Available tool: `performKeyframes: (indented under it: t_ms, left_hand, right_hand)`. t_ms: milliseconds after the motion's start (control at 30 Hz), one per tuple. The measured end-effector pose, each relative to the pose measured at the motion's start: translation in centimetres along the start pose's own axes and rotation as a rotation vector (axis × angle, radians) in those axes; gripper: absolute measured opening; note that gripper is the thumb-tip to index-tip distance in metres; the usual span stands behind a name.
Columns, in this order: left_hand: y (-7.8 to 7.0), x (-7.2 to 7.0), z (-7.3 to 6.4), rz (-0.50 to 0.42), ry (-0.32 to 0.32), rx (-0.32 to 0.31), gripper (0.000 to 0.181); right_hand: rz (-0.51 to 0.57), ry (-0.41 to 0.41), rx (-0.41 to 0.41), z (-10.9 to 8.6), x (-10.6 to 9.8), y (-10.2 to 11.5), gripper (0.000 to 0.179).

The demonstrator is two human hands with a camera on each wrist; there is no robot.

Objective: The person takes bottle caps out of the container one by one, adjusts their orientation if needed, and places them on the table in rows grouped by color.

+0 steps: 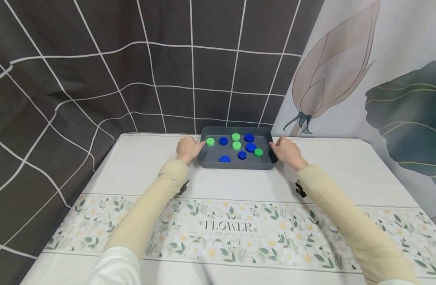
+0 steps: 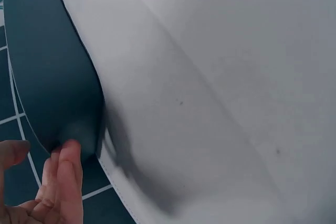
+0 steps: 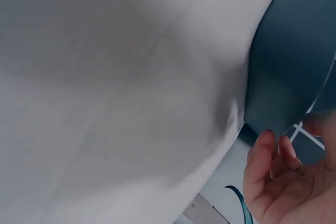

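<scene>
A grey rectangular tray (image 1: 235, 165) is at the table's far edge, with several green bottle caps (image 1: 236, 145) and several blue bottle caps (image 1: 251, 147) scattered inside it. My left hand (image 1: 189, 149) grips its left end, thumb over the rim; in the left wrist view, the fingertips (image 2: 69, 153) meet the tray's outer wall (image 2: 52, 66). At the opposite end, my right hand (image 1: 288, 152) pinches the rim between thumb and fingers. The right wrist view shows those fingers (image 3: 261, 156) against the wall (image 3: 286, 61). Whether the tray's base touches the table cannot be told.
A white cloth with a flowered band (image 1: 228, 233) reading FLOWER covers the table. Behind the tray hangs a dark curtain (image 1: 214, 71) with white grid lines. A pale curtain (image 1: 346, 99) with a large flower bud print hangs at the right.
</scene>
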State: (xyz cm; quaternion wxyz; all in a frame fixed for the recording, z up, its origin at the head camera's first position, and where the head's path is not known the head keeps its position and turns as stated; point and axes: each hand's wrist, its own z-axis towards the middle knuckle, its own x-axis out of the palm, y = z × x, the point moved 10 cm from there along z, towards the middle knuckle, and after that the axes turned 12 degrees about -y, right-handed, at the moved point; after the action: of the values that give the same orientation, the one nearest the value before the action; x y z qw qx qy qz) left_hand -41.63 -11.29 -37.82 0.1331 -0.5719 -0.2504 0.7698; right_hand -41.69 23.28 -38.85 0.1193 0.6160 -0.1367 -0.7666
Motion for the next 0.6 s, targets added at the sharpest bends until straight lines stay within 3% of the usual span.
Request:
performKeyframes:
  t_ms: [233,600]
  left_hand:
    - [1.0,1.4,0.2,0.016,0.044,-0.065,0.044]
    - [0.8,1.5,-0.1,0.035,0.041,-0.022,0.038]
  right_hand:
    - [-0.013,0.036,0.028,0.0,1.1,-0.1,0.04]
    - [-0.038,0.05,0.018,0.2,1.6,0.3,0.04]
